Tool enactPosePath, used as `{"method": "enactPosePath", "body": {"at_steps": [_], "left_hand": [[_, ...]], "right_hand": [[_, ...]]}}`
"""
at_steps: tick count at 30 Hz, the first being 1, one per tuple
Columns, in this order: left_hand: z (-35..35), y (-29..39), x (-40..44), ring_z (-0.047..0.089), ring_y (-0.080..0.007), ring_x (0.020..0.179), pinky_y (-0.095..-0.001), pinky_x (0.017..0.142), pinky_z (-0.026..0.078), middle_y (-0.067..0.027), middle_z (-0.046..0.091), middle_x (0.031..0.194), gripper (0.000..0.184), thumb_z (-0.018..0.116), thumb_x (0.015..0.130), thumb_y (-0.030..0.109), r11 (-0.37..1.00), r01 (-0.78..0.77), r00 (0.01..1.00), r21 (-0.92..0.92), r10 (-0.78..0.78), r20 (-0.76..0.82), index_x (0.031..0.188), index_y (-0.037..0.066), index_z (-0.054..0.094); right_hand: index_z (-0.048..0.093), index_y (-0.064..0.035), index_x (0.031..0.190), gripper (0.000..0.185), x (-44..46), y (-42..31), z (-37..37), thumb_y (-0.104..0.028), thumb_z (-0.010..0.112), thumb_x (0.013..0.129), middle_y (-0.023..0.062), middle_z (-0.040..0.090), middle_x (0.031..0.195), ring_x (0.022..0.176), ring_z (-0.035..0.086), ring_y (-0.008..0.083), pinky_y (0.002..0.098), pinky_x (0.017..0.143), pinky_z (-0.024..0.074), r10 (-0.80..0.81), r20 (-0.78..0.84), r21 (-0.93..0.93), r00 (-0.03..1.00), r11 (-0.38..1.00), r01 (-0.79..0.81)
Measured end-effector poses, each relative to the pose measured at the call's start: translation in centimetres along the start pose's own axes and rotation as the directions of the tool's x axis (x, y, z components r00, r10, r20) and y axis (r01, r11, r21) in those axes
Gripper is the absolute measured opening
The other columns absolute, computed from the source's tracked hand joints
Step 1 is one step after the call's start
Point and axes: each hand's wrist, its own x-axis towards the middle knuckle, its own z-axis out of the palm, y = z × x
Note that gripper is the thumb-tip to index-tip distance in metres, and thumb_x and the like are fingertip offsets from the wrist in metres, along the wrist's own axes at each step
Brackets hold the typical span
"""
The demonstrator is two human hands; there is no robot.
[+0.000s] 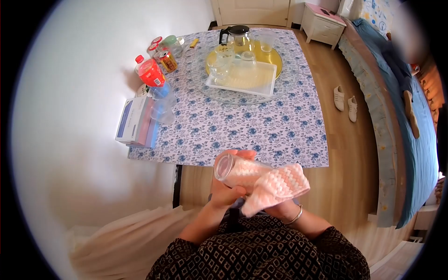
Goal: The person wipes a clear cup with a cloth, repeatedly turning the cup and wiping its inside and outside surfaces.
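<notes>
My left hand [225,193] is wrapped round a clear drinking glass [225,167], tilted so its round thick end faces left and up. A pink and white knitted-look cloth [284,181] reaches into the glass from the right, and its pattern shows through the wall. The rest of the cloth drapes over my right hand [281,208], which grips it from underneath. Most of my right fingers are hidden by the cloth. Both hands are just in front of the table's near edge.
A flower-patterned table [224,130] stands ahead. On it are a gold tray [277,53], a teapot [240,35], a white rectangular tray [247,79], a red-labelled bottle [150,72], a can [168,61] and boxes [133,120]. A bed [420,177] with someone's legs lies right.
</notes>
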Motion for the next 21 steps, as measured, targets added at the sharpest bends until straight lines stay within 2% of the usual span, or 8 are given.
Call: {"method": "enactPosePath", "body": {"at_steps": [3,8,12,14,15,16,17,21], "left_hand": [[1.0,0.7,-0.8,0.047,-0.0279,0.109,-0.0442,0.088,0.044,-0.0151,0.048,0.111,0.063,0.076,0.067,0.023,0.906,0.242,0.961,-0.347,-0.274,-0.046,0.117,0.008,0.040],[3.2,1.9,-0.8,0.051,-0.0237,0.101,-0.0391,0.085,0.045,-0.0110,0.049,0.105,0.039,0.061,0.079,0.005,0.886,0.350,0.816,-0.305,-0.448,-0.365,0.113,0.005,0.043],[1.0,0.8,-1.7,0.052,-0.0235,0.101,-0.0369,0.085,0.045,-0.0122,0.051,0.105,0.044,0.065,0.078,0.011,0.889,0.453,0.789,-0.073,-0.437,-0.431,0.115,0.003,0.042],[-0.3,-0.1,-2.2,0.052,-0.0244,0.101,-0.0353,0.086,0.045,-0.0129,0.053,0.104,0.057,0.071,0.074,0.025,0.970,0.242,0.929,-0.001,-0.232,-0.288,0.116,0.002,0.040],[-0.8,-0.3,-1.9,0.052,-0.0244,0.101,-0.0353,0.086,0.045,-0.0129,0.053,0.104,0.057,0.071,0.074,0.025,0.971,0.241,0.929,0.000,-0.230,-0.290,0.116,0.002,0.040],[-1.3,-0.3,-1.1,0.052,-0.0250,0.102,-0.0365,0.086,0.045,-0.0130,0.052,0.106,0.064,0.074,0.070,0.031,0.978,0.210,0.969,-0.020,-0.211,-0.131,0.116,0.003,0.040],[-1.6,-0.2,-0.6,0.052,-0.0256,0.102,-0.0377,0.086,0.044,-0.0132,0.051,0.107,0.070,0.076,0.066,0.038,0.982,0.182,0.983,-0.045,-0.181,0.034,0.116,0.003,0.040],[0.9,-0.1,-1.2,0.052,-0.0268,0.101,-0.0419,0.085,0.045,-0.0136,0.052,0.107,0.068,0.077,0.064,0.038,0.925,0.265,0.938,-0.274,-0.312,-0.149,0.112,0.005,0.042]], "right_hand": [[0.042,-0.0006,0.117,0.044,0.0,0.6,0.2,-0.027,0.053,0.084,0.0141,0.046,0.116,0.108,0.045,0.0246,0.0350,0.093,0.0367,0.038,-0.016,0.091,0.999,0.995,-0.036],[0.042,0.0001,0.118,0.044,0.3,1.8,-0.3,-0.027,0.051,0.084,0.0134,0.046,0.116,0.108,0.046,0.0232,0.0338,0.093,0.0374,0.152,-0.032,0.451,0.988,0.884,-0.122],[0.041,0.0006,0.118,0.045,-0.2,3.1,-0.4,-0.027,0.050,0.084,0.0128,0.046,0.116,0.108,0.046,0.0220,0.0329,0.093,0.0379,0.162,0.009,0.873,0.987,0.480,-0.087],[0.041,0.0009,0.119,0.045,-0.6,3.6,-0.7,-0.028,0.050,0.085,0.0125,0.046,0.117,0.108,0.047,0.0215,0.0325,0.093,0.0382,0.119,0.025,0.940,0.993,0.336,-0.064],[0.041,0.0010,0.119,0.045,-0.7,3.9,-0.7,-0.028,0.050,0.085,0.0124,0.046,0.117,0.108,0.047,0.0212,0.0323,0.093,0.0383,0.127,0.016,0.941,0.992,0.334,-0.058],[0.037,-0.0011,0.123,0.048,-0.6,4.7,-0.5,-0.028,0.048,0.085,0.0100,0.046,0.118,0.110,0.046,0.0205,0.0340,0.096,0.0371,0.250,-0.082,0.756,0.965,0.647,-0.103],[0.037,-0.0011,0.123,0.048,-0.5,4.9,-0.2,-0.028,0.048,0.085,0.0100,0.046,0.118,0.110,0.046,0.0205,0.0340,0.096,0.0371,0.247,-0.081,0.754,0.966,0.648,-0.103],[0.031,-0.0012,0.128,0.045,-0.3,4.9,0.3,-0.021,0.040,0.090,0.0107,0.042,0.126,0.116,0.042,0.0185,0.0315,0.100,0.0331,0.138,-0.238,0.037,0.962,0.990,-0.133]]}}
